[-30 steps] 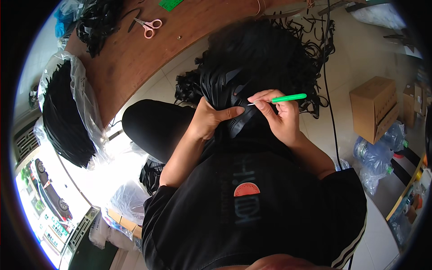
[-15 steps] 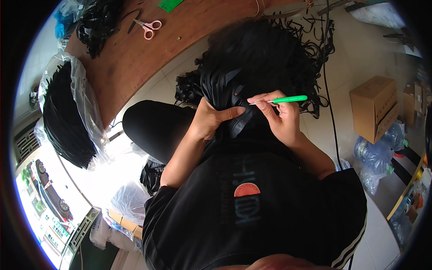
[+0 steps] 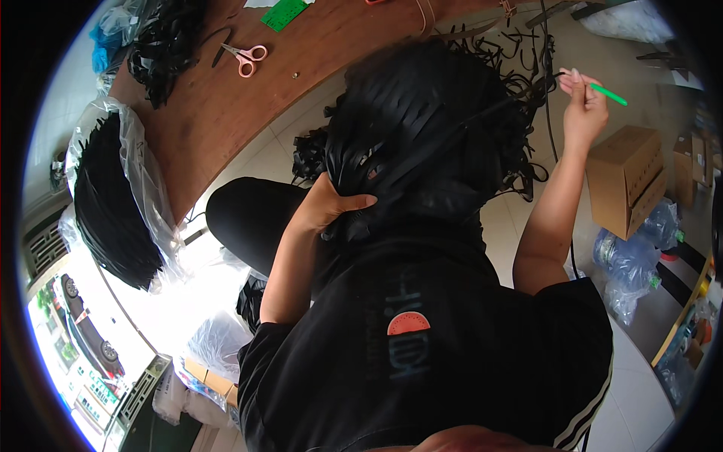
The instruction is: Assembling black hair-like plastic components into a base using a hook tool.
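A large mass of black flat strips (image 3: 422, 120) lies over my lap and spreads beyond it. My left hand (image 3: 325, 207) grips the near left part of this mass, its thumb laid on top. Out to the right, my right hand (image 3: 587, 113) is raised and closed around a green-handled tool (image 3: 608, 94) with a thin metal shaft; the tool's tip is hidden. From the fingertips of that hand a single black strip (image 3: 497, 109) runs down and left, stretched fairly straight to the mass near my left hand.
Pink-handled scissors (image 3: 246, 59) and a green card (image 3: 285, 13) lie on the curved brown table (image 3: 218, 105). More black strips (image 3: 117, 207) hang in clear plastic at left. A cardboard box (image 3: 625, 177) and plastic bottles (image 3: 625, 252) stand on the right. A black cable (image 3: 553, 139) hangs by my right arm.
My right hand has moved up and right, away from my left hand, drawing a black strip out with it. My left hand has shifted slightly left, still gripping the strips.
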Action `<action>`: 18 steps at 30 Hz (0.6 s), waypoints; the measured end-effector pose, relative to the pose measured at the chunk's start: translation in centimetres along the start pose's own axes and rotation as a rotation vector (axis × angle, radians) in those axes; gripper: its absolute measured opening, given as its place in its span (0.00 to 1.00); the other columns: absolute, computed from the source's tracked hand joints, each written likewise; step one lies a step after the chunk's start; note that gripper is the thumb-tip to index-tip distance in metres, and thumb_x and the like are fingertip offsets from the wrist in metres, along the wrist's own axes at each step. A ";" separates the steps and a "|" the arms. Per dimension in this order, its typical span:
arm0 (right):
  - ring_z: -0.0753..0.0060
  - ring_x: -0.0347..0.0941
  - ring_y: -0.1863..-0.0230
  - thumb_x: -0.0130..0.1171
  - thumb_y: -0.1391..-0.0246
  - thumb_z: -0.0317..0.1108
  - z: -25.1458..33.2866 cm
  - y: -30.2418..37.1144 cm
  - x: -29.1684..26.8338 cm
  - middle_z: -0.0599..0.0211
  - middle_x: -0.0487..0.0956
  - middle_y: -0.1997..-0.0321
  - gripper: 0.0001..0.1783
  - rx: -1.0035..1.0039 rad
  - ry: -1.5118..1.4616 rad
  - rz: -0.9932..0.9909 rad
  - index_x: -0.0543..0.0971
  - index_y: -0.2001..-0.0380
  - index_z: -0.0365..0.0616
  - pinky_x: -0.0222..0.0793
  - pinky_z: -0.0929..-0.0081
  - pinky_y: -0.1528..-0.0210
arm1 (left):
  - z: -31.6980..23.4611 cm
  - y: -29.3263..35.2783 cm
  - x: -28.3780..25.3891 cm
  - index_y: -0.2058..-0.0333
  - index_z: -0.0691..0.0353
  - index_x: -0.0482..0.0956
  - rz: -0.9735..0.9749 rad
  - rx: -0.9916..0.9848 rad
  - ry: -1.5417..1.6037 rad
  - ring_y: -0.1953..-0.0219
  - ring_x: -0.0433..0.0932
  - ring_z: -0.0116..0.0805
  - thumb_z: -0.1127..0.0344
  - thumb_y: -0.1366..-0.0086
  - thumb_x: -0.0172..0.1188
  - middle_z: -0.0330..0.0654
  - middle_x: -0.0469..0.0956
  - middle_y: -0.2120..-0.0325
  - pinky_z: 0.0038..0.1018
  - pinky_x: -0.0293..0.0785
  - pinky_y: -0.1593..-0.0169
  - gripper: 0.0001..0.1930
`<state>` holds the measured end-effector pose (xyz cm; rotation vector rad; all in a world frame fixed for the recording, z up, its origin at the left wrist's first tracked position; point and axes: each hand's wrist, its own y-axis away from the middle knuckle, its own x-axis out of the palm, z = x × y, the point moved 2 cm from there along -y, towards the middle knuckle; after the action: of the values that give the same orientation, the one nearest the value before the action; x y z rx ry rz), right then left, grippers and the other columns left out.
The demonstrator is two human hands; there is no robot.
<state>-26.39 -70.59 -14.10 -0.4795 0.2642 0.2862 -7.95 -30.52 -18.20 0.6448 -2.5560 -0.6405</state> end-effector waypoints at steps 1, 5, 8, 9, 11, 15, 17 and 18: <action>0.68 0.81 0.63 0.54 0.37 0.29 -1.0 -0.9 -0.3 0.51 0.82 0.63 0.10 -0.021 -0.024 -0.021 0.74 0.62 0.30 0.80 0.73 0.57 | 0.6 -0.3 -0.4 0.49 0.66 0.76 0.011 -0.050 -0.018 0.52 0.75 0.28 0.80 0.54 0.74 0.37 0.78 0.56 0.25 0.67 0.42 0.30; 0.67 0.81 0.62 0.55 0.37 0.28 -3.5 -3.8 -2.1 0.50 0.82 0.62 0.10 0.022 -0.001 -0.226 0.74 0.63 0.28 0.81 0.72 0.56 | 2.1 -0.5 -1.4 0.54 0.72 0.76 -0.004 -0.034 -0.054 0.64 0.82 0.37 0.82 0.52 0.70 0.47 0.82 0.63 0.31 0.79 0.54 0.24; 0.68 0.81 0.61 0.57 0.39 0.29 -4.4 -5.0 -3.7 0.52 0.82 0.63 0.10 0.060 0.032 -0.286 0.76 0.63 0.28 0.80 0.73 0.56 | 1.8 -0.3 -1.1 0.55 0.71 0.76 -0.020 -0.007 -0.026 0.65 0.83 0.36 0.81 0.51 0.69 0.46 0.82 0.65 0.30 0.79 0.55 0.22; 0.69 0.81 0.61 0.59 0.40 0.29 -4.7 -5.4 -4.1 0.54 0.82 0.64 0.11 0.088 0.063 -0.235 0.77 0.63 0.29 0.80 0.75 0.55 | 1.9 -0.3 -1.2 0.55 0.71 0.76 -0.016 -0.009 -0.028 0.65 0.83 0.36 0.81 0.51 0.69 0.46 0.82 0.65 0.30 0.79 0.55 0.22; 0.75 0.79 0.62 0.63 0.42 0.33 -5.4 -5.0 -4.2 0.61 0.82 0.66 0.12 0.134 0.258 -0.185 0.79 0.62 0.32 0.77 0.79 0.57 | 2.7 -0.4 -1.6 0.51 0.66 0.77 -0.019 -0.183 0.016 0.55 0.79 0.30 0.79 0.49 0.68 0.42 0.81 0.57 0.26 0.71 0.45 0.24; 0.81 0.76 0.65 0.62 0.41 0.37 0.4 0.5 -0.5 0.68 0.82 0.67 0.12 0.186 0.076 0.133 0.81 0.63 0.37 0.71 0.82 0.59 | 3.3 -1.3 -0.9 0.54 0.68 0.78 -0.039 -0.171 0.119 0.60 0.81 0.31 0.76 0.45 0.66 0.43 0.82 0.62 0.26 0.75 0.51 0.18; 0.79 0.75 0.60 0.59 0.40 0.29 3.3 4.6 0.5 0.68 0.80 0.63 0.06 0.345 -0.068 0.613 0.79 0.64 0.37 0.70 0.80 0.55 | 3.5 -1.8 -0.8 0.57 0.69 0.78 0.013 -0.262 0.256 0.63 0.82 0.34 0.75 0.44 0.64 0.44 0.83 0.65 0.27 0.78 0.56 0.15; 0.78 0.75 0.58 0.59 0.42 0.24 3.6 7.2 1.8 0.66 0.77 0.58 0.02 0.446 -0.333 0.780 0.78 0.66 0.37 0.71 0.79 0.53 | 3.4 -1.1 -0.9 0.57 0.69 0.78 -0.010 -0.259 0.258 0.63 0.82 0.34 0.75 0.44 0.64 0.44 0.83 0.65 0.27 0.78 0.56 0.15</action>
<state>-26.50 -62.34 -14.56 0.1396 0.1707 1.0319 -8.57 -29.75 -21.77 0.6077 -2.1876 -0.8180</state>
